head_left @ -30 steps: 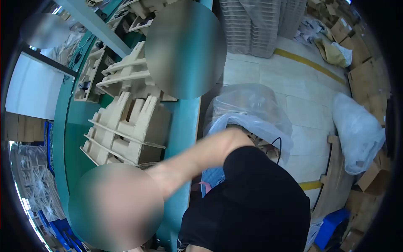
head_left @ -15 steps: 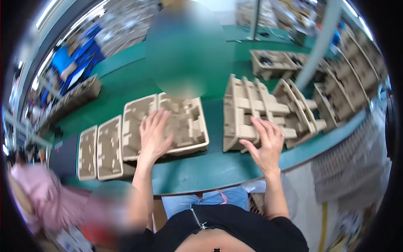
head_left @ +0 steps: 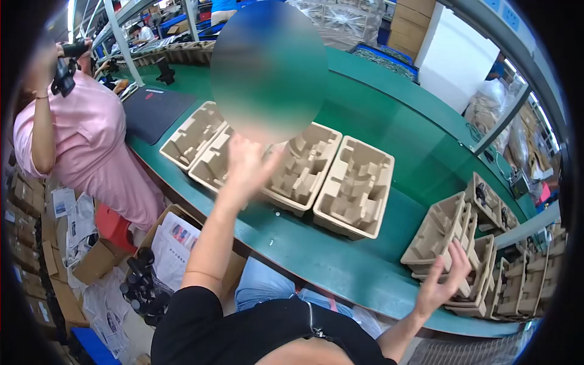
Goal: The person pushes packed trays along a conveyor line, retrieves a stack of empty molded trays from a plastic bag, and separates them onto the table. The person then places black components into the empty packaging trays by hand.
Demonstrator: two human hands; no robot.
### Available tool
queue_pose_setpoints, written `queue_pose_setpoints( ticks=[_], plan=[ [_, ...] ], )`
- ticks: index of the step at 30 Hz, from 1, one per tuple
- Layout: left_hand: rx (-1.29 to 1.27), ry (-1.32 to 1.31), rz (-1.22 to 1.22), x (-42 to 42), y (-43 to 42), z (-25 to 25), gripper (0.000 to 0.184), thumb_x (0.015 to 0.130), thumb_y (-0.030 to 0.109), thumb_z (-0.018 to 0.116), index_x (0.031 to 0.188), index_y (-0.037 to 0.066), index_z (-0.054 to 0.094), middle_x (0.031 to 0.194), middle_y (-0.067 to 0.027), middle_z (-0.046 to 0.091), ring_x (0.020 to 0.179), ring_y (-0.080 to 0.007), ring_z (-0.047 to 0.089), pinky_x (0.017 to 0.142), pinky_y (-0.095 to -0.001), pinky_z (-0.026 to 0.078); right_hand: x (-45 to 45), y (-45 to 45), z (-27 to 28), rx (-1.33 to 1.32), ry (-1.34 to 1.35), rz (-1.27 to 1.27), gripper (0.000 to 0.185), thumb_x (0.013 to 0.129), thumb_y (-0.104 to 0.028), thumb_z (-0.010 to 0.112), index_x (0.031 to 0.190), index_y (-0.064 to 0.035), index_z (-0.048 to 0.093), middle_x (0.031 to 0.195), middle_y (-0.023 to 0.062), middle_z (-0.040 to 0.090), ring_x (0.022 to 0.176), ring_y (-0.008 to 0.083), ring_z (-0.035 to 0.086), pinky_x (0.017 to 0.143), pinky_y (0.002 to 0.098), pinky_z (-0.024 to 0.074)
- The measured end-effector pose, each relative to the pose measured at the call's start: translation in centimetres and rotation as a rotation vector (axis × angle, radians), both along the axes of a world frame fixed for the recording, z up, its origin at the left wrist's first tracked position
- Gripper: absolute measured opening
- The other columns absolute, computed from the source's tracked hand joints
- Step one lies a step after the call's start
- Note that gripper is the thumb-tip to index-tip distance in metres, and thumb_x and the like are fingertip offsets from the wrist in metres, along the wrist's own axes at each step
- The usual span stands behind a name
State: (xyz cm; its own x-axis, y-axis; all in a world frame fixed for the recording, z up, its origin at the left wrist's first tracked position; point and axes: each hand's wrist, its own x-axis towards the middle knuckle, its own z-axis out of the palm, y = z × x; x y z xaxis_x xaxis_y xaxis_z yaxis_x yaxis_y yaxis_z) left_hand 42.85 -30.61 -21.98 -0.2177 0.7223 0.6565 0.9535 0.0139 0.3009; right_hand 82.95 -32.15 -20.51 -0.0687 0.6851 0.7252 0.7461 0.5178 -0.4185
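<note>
Several beige molded-pulp trays with shaped compartments stand in a row on the green table, among them a rightmost tray [head_left: 356, 190], one beside it [head_left: 307, 167] and a far-left tray [head_left: 193, 139]. My left hand [head_left: 246, 163] is over the middle of this row, its thumb apart from the palm. A blurred patch covers its other fingers, so its contact with a tray cannot be made out. My right hand [head_left: 447, 277] is at a stack of tilted, nested trays [head_left: 435, 234] at the right, its fingers spread at their edges.
More trays [head_left: 511, 286] stand at the far right, and another [head_left: 486, 198] holds dark items. A dark mat [head_left: 157, 112] lies on the table's left. A person in pink [head_left: 91, 121] stands at left, holding a black device. Cartons and black parts [head_left: 146, 280] are below the table edge.
The view has swung left, bringing the person in pink and the floor cartons into sight. The rightmost row tray now stands apart from my left hand. My right hand is still at the nested trays.
</note>
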Motion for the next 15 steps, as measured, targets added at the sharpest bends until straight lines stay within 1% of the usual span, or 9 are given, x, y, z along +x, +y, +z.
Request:
queue_pose_setpoints(
  ticks=[1,2,3,5,6,9,12,14,15],
  plan=[
    [-0.055,-0.026,0.119,-1.8,-0.9,-0.3,0.057,0.083,0.036,0.06,0.131,0.009,0.045,0.138,-0.0191,0.038,0.124,-0.0368,0.037,0.104,-0.0492,0.027,-2.2,0.1,0.6,0.005,0.108,0.166,0.044,0.076,-0.027,0.071,0.113,-0.0079,0.06,0.115,0.0133,0.056,0.11,0.0307,0.048,0.094,0.041,0.0349],
    [-0.107,-0.047,0.236,-3.3,-1.5,-0.6,0.058,0.082,0.035,0.062,0.132,0.011,0.045,0.137,-0.0189,0.039,0.123,-0.0373,0.038,0.102,-0.0505,0.03,-4.3,0.8,0.9,-0.042,-0.026,0.308,0.047,0.075,-0.028,0.072,0.115,-0.0081,0.059,0.116,0.0134,0.055,0.11,0.0315,0.048,0.093,0.0415,0.0361],
    [-0.105,-0.039,0.241,-4.4,-2.0,-1.0,0.058,0.082,0.035,0.062,0.132,0.011,0.045,0.137,-0.0189,0.039,0.123,-0.0373,0.038,0.102,-0.0505,0.03,-6.5,1.6,1.0,-0.084,-0.162,0.447,0.05,0.074,-0.03,0.072,0.116,-0.0082,0.058,0.117,0.0135,0.054,0.11,0.0323,0.048,0.092,0.0419,0.0374],
    [-0.299,-0.038,0.355,-6.5,-2.8,-1.9,0.059,0.082,0.035,0.063,0.133,0.014,0.044,0.137,-0.0164,0.04,0.122,-0.0364,0.04,0.1,-0.0515,0.032,-11.0,2.8,0.9,-0.133,-0.279,0.603,0.054,0.071,-0.03,0.074,0.118,-0.0085,0.057,0.119,0.013,0.053,0.111,0.0315,0.046,0.091,0.0423,0.0376],
    [-0.398,-0.034,0.414,-7.5,-3.1,-2.1,0.059,0.081,0.034,0.063,0.134,0.015,0.044,0.136,-0.0152,0.041,0.121,-0.0359,0.041,0.099,-0.052,0.033,-13.0,3.1,0.8,-0.128,-0.266,0.608,0.054,0.071,-0.03,0.074,0.118,-0.0085,0.057,0.119,0.013,0.053,0.111,0.0315,0.046,0.091,0.0423,0.0376],
    [-0.445,-0.039,0.382,-10.1,-3.5,-2.5,0.06,0.08,0.035,0.064,0.134,0.018,0.044,0.136,-0.0121,0.042,0.121,-0.0351,0.041,0.097,-0.0527,0.034,-17.2,3.9,-0.2,-0.128,-0.423,0.615,0.062,0.066,-0.032,0.077,0.118,-0.0082,0.055,0.116,0.0118,0.054,0.109,0.031,0.046,0.09,0.0433,0.039],
    [-0.454,-0.026,0.404,-11.5,-2.9,-2.7,0.059,0.08,0.034,0.064,0.133,0.02,0.044,0.135,-0.0098,0.044,0.12,-0.0344,0.042,0.095,-0.0529,0.036,-19.4,5.1,-2.1,-0.134,-0.583,0.548,0.055,0.066,-0.03,0.076,0.114,-0.0102,0.057,0.113,0.0078,0.055,0.109,0.0292,0.046,0.087,0.0431,0.0402],
    [-0.428,-0.011,0.488,-12.5,-2.2,-3.5,0.057,0.079,0.033,0.063,0.132,0.021,0.045,0.133,-0.0084,0.046,0.118,-0.0338,0.044,0.094,-0.0524,0.037,-19.1,4.9,-2.3,-0.116,-0.583,0.557,0.049,0.066,-0.027,0.075,0.109,-0.0101,0.059,0.112,0.0069,0.055,0.108,0.0292,0.046,0.086,0.0429,0.0404],
    [-0.365,0.0,0.441,-13.2,-1.6,-4.0,0.056,0.078,0.031,0.063,0.131,0.021,0.046,0.131,-0.0087,0.048,0.116,-0.0337,0.045,0.093,-0.0524,0.038,-18.8,4.6,-2.4,-0.105,-0.576,0.564,0.044,0.066,-0.025,0.075,0.105,-0.0099,0.06,0.111,0.0061,0.055,0.107,0.0293,0.046,0.085,0.0427,0.0407]
  ],
)
